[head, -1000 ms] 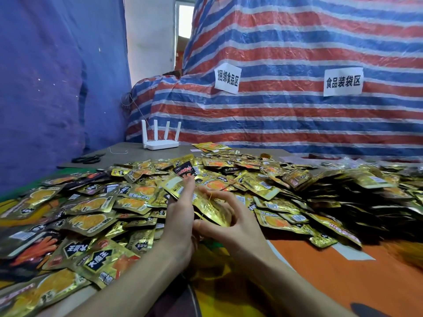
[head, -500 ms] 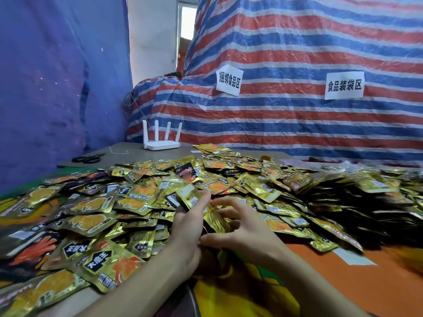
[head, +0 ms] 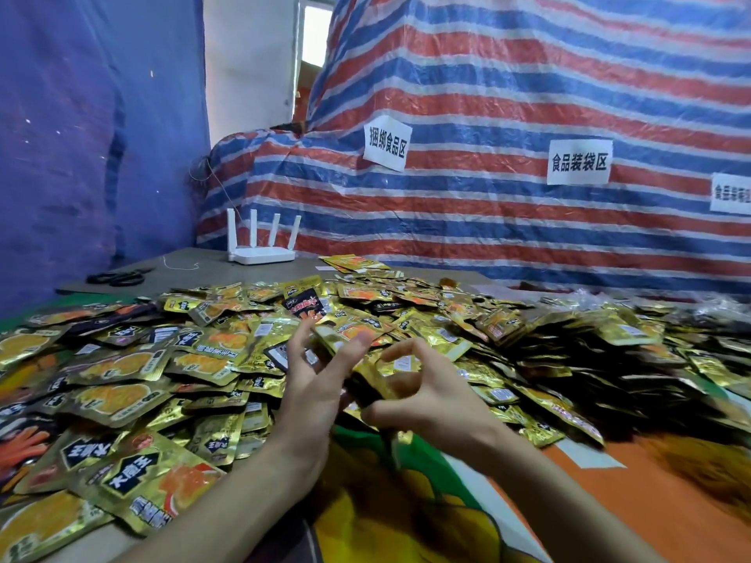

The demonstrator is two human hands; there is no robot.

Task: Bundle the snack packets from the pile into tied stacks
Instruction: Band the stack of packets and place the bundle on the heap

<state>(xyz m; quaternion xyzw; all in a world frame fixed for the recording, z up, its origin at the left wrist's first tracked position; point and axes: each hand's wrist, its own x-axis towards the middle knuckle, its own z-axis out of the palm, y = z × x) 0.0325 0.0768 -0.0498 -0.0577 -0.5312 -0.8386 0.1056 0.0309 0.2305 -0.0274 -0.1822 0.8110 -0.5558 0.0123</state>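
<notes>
Currently the right hand [head: 426, 396] is curling its thumb and forefinger round a small stack of snack packets [head: 367, 381], pinching it on edge just in front of the loose pile [head: 211, 351], above the near strip of the table's printed cloth [head: 670, 514]. The left hand [head: 311, 394] is standing against the stack's other side with its fingers [head: 298, 343] spread and straight and its thumb lying over the stack's top. Whether a tie is running round the stack I cannot tell, as blur is smearing it. Gold and black packets are lying heaped across the left and middle of the table, and darker packets stacked on edge [head: 601, 359] are crowding the right. Behind the pile a white router [head: 262, 256] is sitting near a pair of scissors [head: 118, 277], and a striped tarp [head: 508, 95] is hanging at the back, carrying paper signs [head: 387, 147].
</notes>
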